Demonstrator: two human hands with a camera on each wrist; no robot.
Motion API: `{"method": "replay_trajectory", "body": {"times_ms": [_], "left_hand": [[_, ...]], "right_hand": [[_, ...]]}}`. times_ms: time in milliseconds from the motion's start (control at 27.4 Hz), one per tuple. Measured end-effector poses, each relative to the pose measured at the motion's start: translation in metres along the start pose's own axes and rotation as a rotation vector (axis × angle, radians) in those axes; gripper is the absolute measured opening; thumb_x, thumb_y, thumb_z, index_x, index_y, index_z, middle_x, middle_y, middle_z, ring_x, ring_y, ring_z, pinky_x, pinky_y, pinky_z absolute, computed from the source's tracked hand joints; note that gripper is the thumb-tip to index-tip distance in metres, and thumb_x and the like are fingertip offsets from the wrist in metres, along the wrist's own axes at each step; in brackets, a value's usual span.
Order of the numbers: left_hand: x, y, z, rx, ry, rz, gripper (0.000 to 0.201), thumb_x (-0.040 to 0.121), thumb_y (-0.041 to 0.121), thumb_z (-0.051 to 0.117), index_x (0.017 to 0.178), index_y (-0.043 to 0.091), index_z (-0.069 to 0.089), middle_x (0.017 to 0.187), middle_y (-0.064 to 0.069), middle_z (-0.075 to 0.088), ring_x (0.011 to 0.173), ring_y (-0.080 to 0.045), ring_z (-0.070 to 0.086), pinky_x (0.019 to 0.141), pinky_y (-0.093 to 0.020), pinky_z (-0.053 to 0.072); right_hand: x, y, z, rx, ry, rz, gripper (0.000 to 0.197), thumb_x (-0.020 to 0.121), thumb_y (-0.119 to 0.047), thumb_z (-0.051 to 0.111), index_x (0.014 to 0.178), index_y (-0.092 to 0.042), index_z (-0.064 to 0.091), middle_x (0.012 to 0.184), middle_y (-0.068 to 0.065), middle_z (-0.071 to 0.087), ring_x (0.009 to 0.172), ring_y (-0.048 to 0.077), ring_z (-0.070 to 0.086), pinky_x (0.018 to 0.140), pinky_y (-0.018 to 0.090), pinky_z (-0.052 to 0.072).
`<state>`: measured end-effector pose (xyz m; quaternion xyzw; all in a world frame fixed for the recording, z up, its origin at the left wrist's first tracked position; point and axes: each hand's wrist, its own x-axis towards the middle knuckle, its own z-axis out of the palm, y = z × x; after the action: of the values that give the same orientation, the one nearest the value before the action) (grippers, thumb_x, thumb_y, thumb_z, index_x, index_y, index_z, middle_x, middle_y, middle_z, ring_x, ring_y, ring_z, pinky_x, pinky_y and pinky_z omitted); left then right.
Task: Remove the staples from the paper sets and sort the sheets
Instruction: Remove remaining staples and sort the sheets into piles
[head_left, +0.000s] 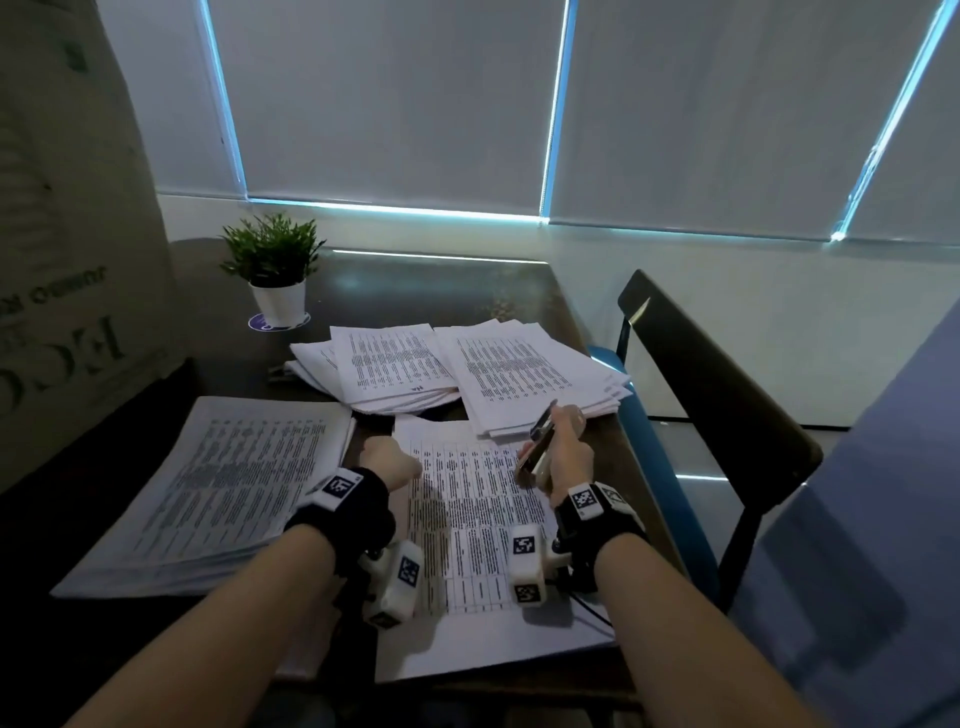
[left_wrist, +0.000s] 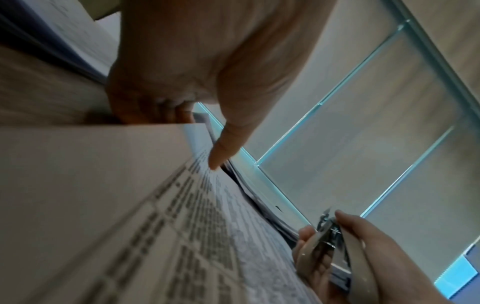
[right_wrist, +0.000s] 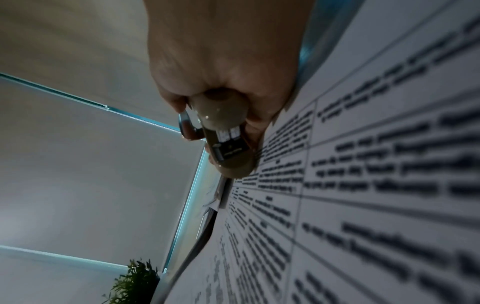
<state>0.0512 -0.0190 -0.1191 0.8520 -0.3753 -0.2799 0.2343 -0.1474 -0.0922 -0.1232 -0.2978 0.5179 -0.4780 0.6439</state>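
Printed sheet unreadable, right hand gripping staple remover

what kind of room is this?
Probably an office or meeting room: a dark table covered in printed paper stacks, roller blinds over the windows, and a small potted plant.

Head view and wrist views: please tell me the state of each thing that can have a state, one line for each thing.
Staple remover: gripped in the right hand, lifted off the paper.
Front paper set: flat on the table, left hand resting on its top left corner.
Left stack: lying flat, untouched.
Two far stacks: loosely fanned, overlapping.
Potted plant: upright.
Chair: unoccupied.
Window blinds: lowered.
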Motion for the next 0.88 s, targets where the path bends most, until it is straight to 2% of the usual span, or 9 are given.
{"method": "replay_trajectory", "body": {"times_ms": [110, 219, 256, 402, 475, 548, 658, 804, 877], "left_hand": [[-0.005, 0.006, -0.001, 0.089, 0.059, -0.034, 0.08, 0.085, 0.036, 0.068, 0.137, -0.011, 0.028, 0.137, -0.021, 0.037, 0.128, -0.034, 0.039, 0.102, -0.034, 0.041], [-0.001, 0.01, -0.004, 0.068, 0.001, -0.04, 0.075, 0.081, 0.035, 0.073, 0.134, -0.006, 0.039, 0.134, -0.018, 0.046, 0.121, -0.03, 0.049, 0.099, -0.034, 0.046], [-0.002, 0.012, -0.006, 0.084, -0.048, -0.042, 0.071, 0.079, 0.034, 0.076, 0.131, -0.004, 0.047, 0.131, -0.017, 0.051, 0.118, -0.029, 0.053, 0.098, -0.035, 0.047], [-0.011, 0.018, -0.01, 0.131, -0.085, 0.015, 0.053, 0.084, 0.026, 0.071, 0.128, 0.0, 0.055, 0.133, -0.011, 0.055, 0.123, -0.026, 0.052, 0.101, -0.031, 0.043], [-0.018, 0.024, -0.007, 0.086, -0.011, 0.086, 0.05, 0.092, 0.031, 0.06, 0.135, 0.006, 0.05, 0.138, -0.007, 0.05, 0.127, -0.024, 0.049, 0.102, -0.029, 0.041], [-0.017, 0.023, 0.002, 0.039, 0.065, 0.081, 0.057, 0.093, 0.024, 0.057, 0.14, 0.002, 0.034, 0.141, -0.011, 0.045, 0.128, -0.029, 0.046, 0.095, -0.03, 0.04], [-0.025, 0.017, 0.006, -0.007, 0.155, 0.188, 0.055, 0.089, 0.0, 0.054, 0.135, -0.003, 0.024, 0.127, -0.023, 0.051, 0.115, -0.037, 0.053, 0.084, -0.036, 0.045], [-0.04, -0.001, 0.003, -0.055, 0.109, 0.471, 0.06, 0.083, -0.008, 0.048, 0.133, 0.02, 0.031, 0.106, -0.017, 0.059, 0.09, -0.034, 0.06, 0.071, -0.045, 0.053], [-0.04, -0.011, 0.004, -0.031, 0.055, 0.542, 0.065, 0.079, -0.01, 0.05, 0.134, 0.021, 0.034, 0.109, -0.015, 0.056, 0.09, -0.032, 0.057, 0.065, -0.037, 0.047]], "right_hand": [[-0.002, 0.002, 0.003, -0.033, 0.017, -0.022, 0.05, 0.087, -0.051, 0.066, 0.099, -0.003, 0.062, 0.087, 0.016, 0.073, 0.062, 0.022, 0.067, 0.051, 0.024, 0.05], [0.003, 0.011, 0.0, -0.108, 0.068, -0.083, 0.052, 0.085, -0.056, 0.065, 0.101, -0.007, 0.064, 0.094, 0.012, 0.071, 0.083, 0.025, 0.069, 0.078, 0.037, 0.055], [0.003, 0.013, -0.001, -0.125, 0.054, -0.088, 0.05, 0.085, -0.056, 0.065, 0.1, -0.008, 0.063, 0.096, 0.011, 0.07, 0.085, 0.025, 0.067, 0.079, 0.038, 0.054], [0.0, 0.013, -0.001, -0.144, 0.009, -0.081, 0.043, 0.087, -0.053, 0.065, 0.092, -0.01, 0.062, 0.097, 0.013, 0.069, 0.082, 0.025, 0.066, 0.063, 0.029, 0.047], [0.0, 0.011, -0.002, -0.133, 0.013, -0.094, 0.045, 0.087, -0.052, 0.065, 0.096, -0.007, 0.063, 0.1, 0.015, 0.069, 0.084, 0.026, 0.066, 0.064, 0.029, 0.047], [0.001, 0.011, -0.003, -0.139, 0.015, -0.099, 0.05, 0.087, -0.052, 0.065, 0.105, -0.004, 0.063, 0.102, 0.015, 0.069, 0.085, 0.026, 0.066, 0.068, 0.03, 0.048], [0.002, 0.014, -0.002, -0.16, 0.033, -0.083, 0.057, 0.086, -0.055, 0.064, 0.109, -0.003, 0.063, 0.092, 0.012, 0.067, 0.079, 0.024, 0.064, 0.076, 0.033, 0.05], [-0.007, 0.02, 0.009, -0.242, 0.0, -0.036, 0.061, 0.08, -0.057, 0.067, 0.106, -0.002, 0.066, 0.076, 0.008, 0.062, 0.061, 0.019, 0.057, 0.053, 0.027, 0.043], [-0.016, 0.024, 0.019, -0.158, -0.129, -0.006, 0.046, 0.086, -0.043, 0.07, 0.106, -0.002, 0.065, 0.081, 0.013, 0.068, 0.064, 0.022, 0.063, 0.053, 0.027, 0.047]]}}
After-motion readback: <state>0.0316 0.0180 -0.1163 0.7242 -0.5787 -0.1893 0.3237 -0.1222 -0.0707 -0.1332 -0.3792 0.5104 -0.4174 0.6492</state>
